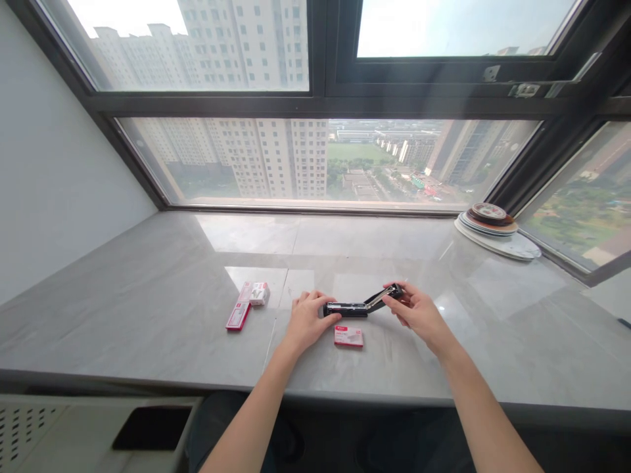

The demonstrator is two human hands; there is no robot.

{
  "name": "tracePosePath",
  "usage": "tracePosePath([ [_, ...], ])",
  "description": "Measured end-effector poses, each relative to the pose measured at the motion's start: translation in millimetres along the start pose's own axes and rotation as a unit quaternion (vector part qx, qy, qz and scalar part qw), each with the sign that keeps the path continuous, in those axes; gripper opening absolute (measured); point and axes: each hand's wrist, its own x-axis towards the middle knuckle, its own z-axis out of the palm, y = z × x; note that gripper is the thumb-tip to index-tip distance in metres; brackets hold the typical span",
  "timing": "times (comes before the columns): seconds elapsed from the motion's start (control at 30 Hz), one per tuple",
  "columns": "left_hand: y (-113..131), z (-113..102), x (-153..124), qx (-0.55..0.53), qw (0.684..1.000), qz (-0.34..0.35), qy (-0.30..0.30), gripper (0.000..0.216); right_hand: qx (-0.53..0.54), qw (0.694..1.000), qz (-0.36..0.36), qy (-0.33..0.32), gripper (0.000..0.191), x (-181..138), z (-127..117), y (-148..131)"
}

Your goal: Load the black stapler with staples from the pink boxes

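A black stapler [355, 306] lies on the grey stone sill [148, 295], swung open so that its top arm tilts up to the right. My left hand [306, 319] presses on the stapler's left end, fingers curled over it. My right hand [417, 310] pinches the raised end of the top arm. A small red staple box [348, 336] lies just in front of the stapler, between my hands.
Two more red staple boxes lie to the left, one flat [238, 316] and one opened [255, 293]. A stack of round plates [493, 226] sits at the sill's far right corner. The large window [315, 157] runs along the back. A white wall [54, 164] closes the left side.
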Motion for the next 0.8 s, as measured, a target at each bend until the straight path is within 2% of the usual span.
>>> tracePosePath([
  [0.17,1.5,-1.5,0.2,0.012,1.0,-0.004,-0.008,0.03,-0.144,0.979,-0.125,-0.073,0.033,20.4,44.8,-29.4],
  [0.27,2.5,-1.5,-0.2,0.016,1.0,-0.003,-0.005,0.026,-0.223,0.955,-0.154,-0.12,0.02,26.2,73.4,-29.8],
  [0.37,2.7,-1.6,-0.6,0.017,1.0,0.0,0.003,0.019,-0.279,0.934,-0.176,-0.136,0.018,28.3,88.4,-28.6],
  [0.5,5.2,-6.5,-1.7,0.005,1.0,-0.002,0.018,0.02,-0.302,0.922,-0.182,-0.158,0.024,27.9,80.4,-29.2],
  [0.6,16.3,-13.2,-6.6,-0.016,0.998,0.009,0.056,0.024,-0.309,0.932,-0.164,-0.096,0.024,28.9,63.3,-20.2],
  [0.63,22.3,-15.0,-9.6,-0.025,0.998,0.027,0.054,0.032,-0.307,0.938,-0.146,-0.068,0.027,29.8,57.5,-14.2],
  [0.7,35.8,-17.3,-17.5,-0.039,0.995,0.096,-0.002,0.054,-0.285,0.954,-0.094,-0.028,0.036,32.3,47.2,0.9],
  [0.8,49.9,-21.6,-30.3,-0.018,0.969,0.205,-0.135,0.072,-0.219,0.976,-0.021,0.001,0.05,32.3,36.6,23.9],
])
